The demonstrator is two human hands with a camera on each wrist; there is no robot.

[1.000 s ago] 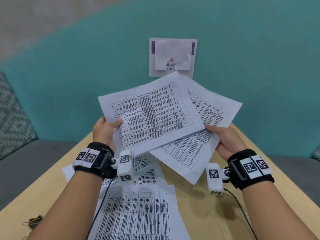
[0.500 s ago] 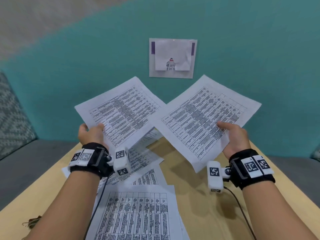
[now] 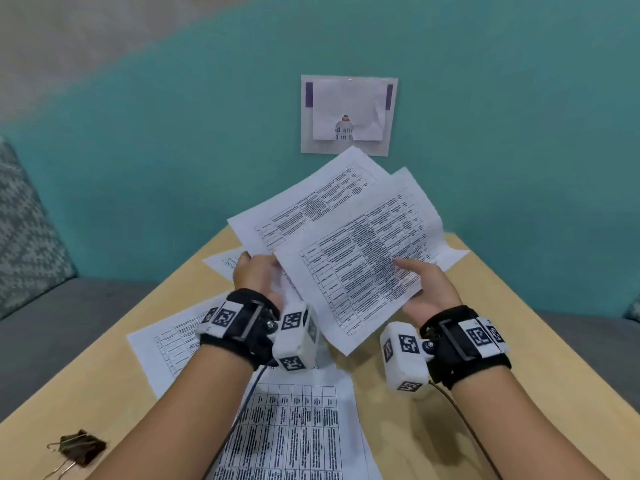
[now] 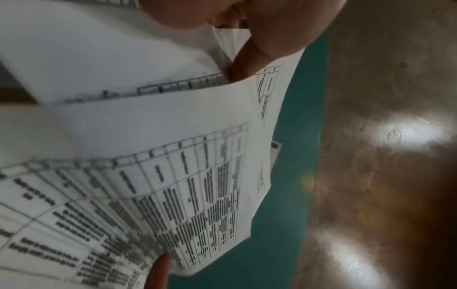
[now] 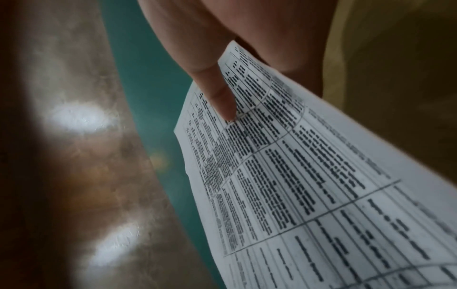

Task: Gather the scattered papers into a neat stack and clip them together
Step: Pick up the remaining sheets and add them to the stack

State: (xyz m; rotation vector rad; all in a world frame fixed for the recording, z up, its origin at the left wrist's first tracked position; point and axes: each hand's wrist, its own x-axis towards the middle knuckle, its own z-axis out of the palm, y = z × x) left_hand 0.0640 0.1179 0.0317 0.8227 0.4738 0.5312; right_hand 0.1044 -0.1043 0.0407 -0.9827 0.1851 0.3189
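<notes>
Both hands hold printed table sheets up over the wooden table (image 3: 519, 341). My left hand (image 3: 256, 275) grips the rear sheet (image 3: 311, 199) at its lower left edge. My right hand (image 3: 427, 289) pinches the front sheet (image 3: 363, 258), thumb on its printed face. The front sheet overlaps the rear one and the two are skewed. In the right wrist view the thumb (image 5: 222, 97) presses on the sheet (image 5: 296, 176). The left wrist view shows both sheets layered (image 4: 173, 127). Several more sheets (image 3: 294, 427) lie scattered on the table. A dark binder clip (image 3: 81, 445) lies at the near left.
A taped notice (image 3: 349, 114) hangs on the teal wall behind the table. A grey sofa with a patterned cushion (image 3: 24, 220) stands at the left. One loose sheet (image 3: 173, 344) lies under my left wrist. Cables run from both wrist cameras.
Half a second ago the two sheets were held apart. My hands have come together, and the right sheet now lies over the left one.
</notes>
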